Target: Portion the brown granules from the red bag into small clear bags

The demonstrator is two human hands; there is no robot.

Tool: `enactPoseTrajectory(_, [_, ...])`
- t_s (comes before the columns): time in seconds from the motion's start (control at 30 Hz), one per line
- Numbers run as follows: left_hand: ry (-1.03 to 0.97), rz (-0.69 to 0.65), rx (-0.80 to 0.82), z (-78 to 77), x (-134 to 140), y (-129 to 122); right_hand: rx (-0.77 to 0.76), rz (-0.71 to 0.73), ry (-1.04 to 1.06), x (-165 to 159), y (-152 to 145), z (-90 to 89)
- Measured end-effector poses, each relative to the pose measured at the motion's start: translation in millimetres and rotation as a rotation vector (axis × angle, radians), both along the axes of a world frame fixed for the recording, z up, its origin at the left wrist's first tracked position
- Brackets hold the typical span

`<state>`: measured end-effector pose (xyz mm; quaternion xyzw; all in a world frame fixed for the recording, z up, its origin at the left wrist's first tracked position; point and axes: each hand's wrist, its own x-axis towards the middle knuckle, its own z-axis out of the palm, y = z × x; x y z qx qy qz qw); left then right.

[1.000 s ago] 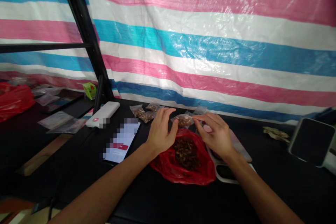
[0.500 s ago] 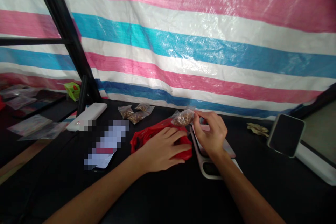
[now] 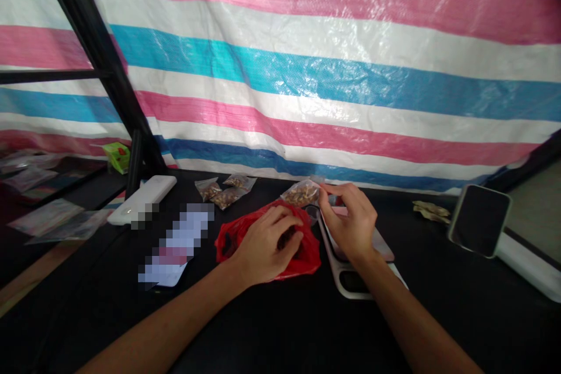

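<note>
My left hand (image 3: 267, 245) is over a red plastic bag (image 3: 309, 257), its fingers curled inward at the bag's mouth. What lies between those fingertips is hidden. My right hand (image 3: 350, 219) pinches the right edge of a small clear zip bag (image 3: 301, 193) with brown bits in it, just behind the red bag. Under my right wrist is a flat white kitchen scale (image 3: 344, 292) with a pinkish plate on top. Behind and left of the red bag, several similar filled zip bags (image 3: 225, 196) lie close together.
A phone (image 3: 177, 272) with a blurred screen and a white power bank (image 3: 146, 198) lie to the left. Flat clear bags (image 3: 52, 216) are farther left. At the right stand a dark-screened device (image 3: 480, 219) and a crumpled brown piece (image 3: 430, 210). Striped sheeting (image 3: 307, 76) hangs behind.
My left hand has drawn its spread fingers inward over the red bag. The zip bag in my right hand has come down slightly and left. The view has shifted a little.
</note>
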<state>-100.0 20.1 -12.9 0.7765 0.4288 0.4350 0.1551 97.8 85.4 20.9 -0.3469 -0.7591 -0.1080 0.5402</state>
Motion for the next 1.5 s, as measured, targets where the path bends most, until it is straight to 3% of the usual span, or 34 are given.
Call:
enactPoseTrajectory(0.17, [-0.402,0.202,-0.112,-1.2,-4,11,-0.106,0.151,-0.020,-10,-8,3.7])
enactPoseTrajectory(0.4, [-0.677,-0.018,-0.279,-5.5,-1,17,-0.209,0.316,-0.151,-24,-16,-5.0])
enactPoseTrajectory(0.63, [-0.752,-0.046,-0.286,-4.9,-5,19,-0.371,0.379,0.001,-30,-19,-8.7])
enactPoseTrajectory(0.83, [-0.704,-0.036,-0.220,-7.1,-11,22,-0.577,0.471,0.087,-33,-20,-5.8])
enactPoseTrajectory(1.0, [-0.512,-0.026,-0.142,3.7,-16,20,-0.655,0.431,0.068,-32,-23,-3.9])
enactPoseTrajectory(1.17, [-0.309,-0.002,-0.067,8.0,-18,14,-0.563,0.333,0.082,-34,-20,-10.2])
enactPoseTrajectory(1.33, [-0.291,0.018,-0.060,0.0,-20,14,-0.418,0.124,0.010,-31,-18,-13.4])
enactPoseTrajectory(1.5, [-0.156,-0.029,0.087,8.6,-30,15,-0.459,0.194,-0.219,-30,-25,-4.4])
